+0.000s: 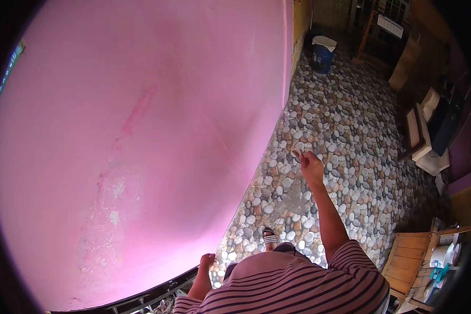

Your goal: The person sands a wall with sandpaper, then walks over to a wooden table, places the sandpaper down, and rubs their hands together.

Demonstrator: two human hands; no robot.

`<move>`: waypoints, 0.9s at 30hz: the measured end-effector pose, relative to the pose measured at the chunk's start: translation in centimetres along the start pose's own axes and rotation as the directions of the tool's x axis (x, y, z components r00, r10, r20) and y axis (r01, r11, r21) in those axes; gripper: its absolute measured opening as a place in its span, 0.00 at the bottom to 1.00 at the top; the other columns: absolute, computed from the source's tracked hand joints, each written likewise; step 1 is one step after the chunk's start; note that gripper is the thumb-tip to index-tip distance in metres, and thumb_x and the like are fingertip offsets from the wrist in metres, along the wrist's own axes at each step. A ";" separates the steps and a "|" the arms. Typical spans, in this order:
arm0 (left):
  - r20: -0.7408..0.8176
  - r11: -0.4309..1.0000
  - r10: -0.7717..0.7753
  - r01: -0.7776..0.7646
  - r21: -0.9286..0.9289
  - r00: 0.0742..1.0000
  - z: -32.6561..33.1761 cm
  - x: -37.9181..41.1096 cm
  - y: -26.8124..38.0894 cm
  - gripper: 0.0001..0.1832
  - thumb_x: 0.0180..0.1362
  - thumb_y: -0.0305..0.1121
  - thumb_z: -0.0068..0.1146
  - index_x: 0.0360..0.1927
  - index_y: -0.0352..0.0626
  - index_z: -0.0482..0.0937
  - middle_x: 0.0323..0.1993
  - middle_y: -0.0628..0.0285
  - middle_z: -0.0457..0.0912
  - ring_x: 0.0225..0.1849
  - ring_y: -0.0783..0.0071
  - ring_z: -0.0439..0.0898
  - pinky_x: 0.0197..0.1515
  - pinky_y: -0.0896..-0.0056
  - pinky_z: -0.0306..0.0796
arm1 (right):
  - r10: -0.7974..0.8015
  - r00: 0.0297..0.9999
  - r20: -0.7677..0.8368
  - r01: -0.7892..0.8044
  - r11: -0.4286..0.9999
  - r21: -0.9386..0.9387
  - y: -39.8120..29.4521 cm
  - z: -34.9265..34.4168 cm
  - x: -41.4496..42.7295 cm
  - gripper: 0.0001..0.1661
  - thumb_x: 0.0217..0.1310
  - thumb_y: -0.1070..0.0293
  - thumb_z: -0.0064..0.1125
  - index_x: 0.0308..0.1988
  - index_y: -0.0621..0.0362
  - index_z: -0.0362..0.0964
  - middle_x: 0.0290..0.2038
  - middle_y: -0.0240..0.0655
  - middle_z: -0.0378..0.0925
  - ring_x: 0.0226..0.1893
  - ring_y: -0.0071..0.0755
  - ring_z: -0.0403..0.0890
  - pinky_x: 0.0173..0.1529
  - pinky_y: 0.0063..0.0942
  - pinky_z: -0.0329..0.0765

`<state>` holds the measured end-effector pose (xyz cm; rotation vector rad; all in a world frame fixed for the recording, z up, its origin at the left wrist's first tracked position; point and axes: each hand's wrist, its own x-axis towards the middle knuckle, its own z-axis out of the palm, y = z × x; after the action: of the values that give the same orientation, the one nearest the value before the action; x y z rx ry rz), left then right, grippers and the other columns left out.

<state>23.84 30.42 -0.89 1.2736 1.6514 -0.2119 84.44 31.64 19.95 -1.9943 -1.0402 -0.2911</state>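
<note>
My right hand (311, 167) is stretched out over the floor, with its fingers closed on a small thin object (297, 152). That object has pale and brown parts; its exact kind is too small to make out. Low beside the pink wall (204, 70) is my left hand (208, 260), its fingers curled; whether anything is inside it cannot be seen. A rough patch of flaking paint (112, 216) with white bare spots runs down the wall on the left. Above it is a darker pink streak (139, 110).
Pebble-patterned flooring (349, 157) extends to the right. A blue bin (322, 57) with a pale cover stands by the wall's far end. Cream furniture (418, 133) is at the right. Wooden furniture (406, 259) with a white tub (441, 256) is at lower right.
</note>
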 end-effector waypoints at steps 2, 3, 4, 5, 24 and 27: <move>0.043 0.988 -0.136 0.139 -0.074 0.990 0.2 -0.6 -0.7 0.17 0.60 0.41 0.51 0.43 0.36 0.77 0.32 0.56 0.83 0.31 0.67 0.82 0.31 0.66 0.77 | 0.366 0.891 0.270 -0.455 0.719 0.525 3.5 -1.3 -0.6 0.08 0.62 0.66 0.53 0.29 0.53 0.69 0.19 0.26 0.72 0.19 0.21 0.74 0.20 0.23 0.66; 0.045 0.986 -0.141 0.145 -0.082 0.989 0.3 -1.0 -1.0 0.17 0.60 0.41 0.51 0.43 0.36 0.77 0.32 0.56 0.83 0.31 0.67 0.82 0.31 0.66 0.77 | 0.422 0.612 0.668 -0.747 0.034 0.663 4.2 -1.6 -1.6 0.08 0.61 0.65 0.54 0.29 0.54 0.68 0.19 0.29 0.74 0.20 0.22 0.76 0.20 0.25 0.67; 0.054 0.986 -0.142 0.146 -0.076 0.988 0.5 -1.3 -0.9 0.17 0.59 0.41 0.51 0.42 0.36 0.77 0.32 0.56 0.83 0.30 0.67 0.82 0.31 0.66 0.77 | 0.420 0.611 0.671 -0.751 0.038 0.660 4.5 -1.6 -2.6 0.08 0.61 0.65 0.54 0.29 0.54 0.68 0.19 0.29 0.74 0.20 0.22 0.76 0.20 0.25 0.67; 0.062 0.987 -0.143 0.147 -0.071 0.988 0.7 -1.5 -0.9 0.17 0.59 0.41 0.51 0.42 0.36 0.77 0.32 0.56 0.83 0.30 0.67 0.82 0.30 0.67 0.77 | 0.391 0.810 0.438 -0.553 0.758 0.345 4.6 -1.5 -3.4 0.07 0.60 0.65 0.55 0.30 0.55 0.69 0.20 0.33 0.74 0.22 0.29 0.78 0.23 0.29 0.70; -0.004 0.820 -0.263 0.221 -0.528 0.965 8.2 -10.2 -10.5 0.15 0.58 0.35 0.49 0.39 0.29 0.76 0.29 0.55 0.83 0.24 0.67 0.83 0.23 0.70 0.75 | -0.359 0.866 0.348 0.204 0.889 0.410 -14.3 8.6 -1.9 0.11 0.59 0.65 0.52 0.26 0.58 0.66 0.17 0.30 0.68 0.19 0.23 0.71 0.23 0.23 0.66; 0.047 0.796 -0.308 0.284 -0.534 0.950 10.1 -11.3 -10.0 0.15 0.58 0.35 0.49 0.39 0.29 0.76 0.29 0.55 0.83 0.24 0.67 0.83 0.23 0.70 0.75 | -0.131 0.348 0.929 -0.832 0.413 0.370 -10.4 8.9 -2.7 0.10 0.61 0.65 0.50 0.29 0.58 0.66 0.18 0.32 0.69 0.20 0.30 0.73 0.25 0.29 0.69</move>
<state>21.14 12.49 -1.11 0.5931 1.7768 0.0937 73.40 40.10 19.01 -1.2217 -0.8283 1.5473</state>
